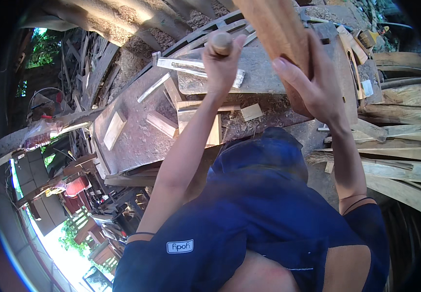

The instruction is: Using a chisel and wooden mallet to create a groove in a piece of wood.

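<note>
My left hand (220,68) is closed around a round wooden handle (221,42), whose end faces up; whatever lies below the grip is hidden. My right hand (317,85) grips a thick, smooth brown piece of wood (276,29) that slants up past the top edge of the view. Its thumb lies on the near face and the fingers go behind the far side. The lower end of that wood stands close to my body, over the bench (137,146). Beneath my left hand lies a pale, worn wooden strip (181,66) on a flat board (196,85).
Several offcuts, among them a block (115,130) and a small square piece (252,112), lie among shavings on the bench. Stacked planks (400,146) stand at the right. A brush (367,38) is at the far right. Sawdust heaps (123,29) lie beyond the bench.
</note>
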Demonstrator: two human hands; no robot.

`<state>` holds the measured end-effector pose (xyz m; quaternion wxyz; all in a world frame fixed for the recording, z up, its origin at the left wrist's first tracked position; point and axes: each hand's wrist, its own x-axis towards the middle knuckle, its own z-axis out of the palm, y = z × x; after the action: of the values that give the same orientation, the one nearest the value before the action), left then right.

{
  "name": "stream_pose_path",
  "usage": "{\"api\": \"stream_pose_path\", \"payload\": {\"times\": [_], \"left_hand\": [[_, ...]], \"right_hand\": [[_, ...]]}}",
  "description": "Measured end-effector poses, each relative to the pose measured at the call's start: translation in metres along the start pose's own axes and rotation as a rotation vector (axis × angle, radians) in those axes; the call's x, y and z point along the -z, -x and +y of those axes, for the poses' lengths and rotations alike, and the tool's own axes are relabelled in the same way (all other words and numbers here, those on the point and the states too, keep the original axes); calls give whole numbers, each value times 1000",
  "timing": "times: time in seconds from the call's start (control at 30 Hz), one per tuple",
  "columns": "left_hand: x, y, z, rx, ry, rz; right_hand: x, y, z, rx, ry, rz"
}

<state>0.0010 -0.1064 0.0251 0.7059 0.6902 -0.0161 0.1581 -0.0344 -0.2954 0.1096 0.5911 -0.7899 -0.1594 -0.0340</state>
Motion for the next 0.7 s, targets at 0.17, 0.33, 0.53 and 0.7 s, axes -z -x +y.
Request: {"api": "stream_pose_path", "payload": {"times": [0.17, 0.33, 0.53, 0.7], "left_hand": [[-29, 24, -24, -1, 90, -67], [-27, 30, -20, 78, 111, -97], [-19, 27, -23, 51, -135, -133], [-12, 26, -18, 37, 39, -131]], "right_hand": [[-5, 5, -2, 92, 159, -68], [2, 8, 2, 16, 149, -98], [-7, 17, 10, -42, 285, -155], [-11, 17, 7, 65, 123, -83]]}}
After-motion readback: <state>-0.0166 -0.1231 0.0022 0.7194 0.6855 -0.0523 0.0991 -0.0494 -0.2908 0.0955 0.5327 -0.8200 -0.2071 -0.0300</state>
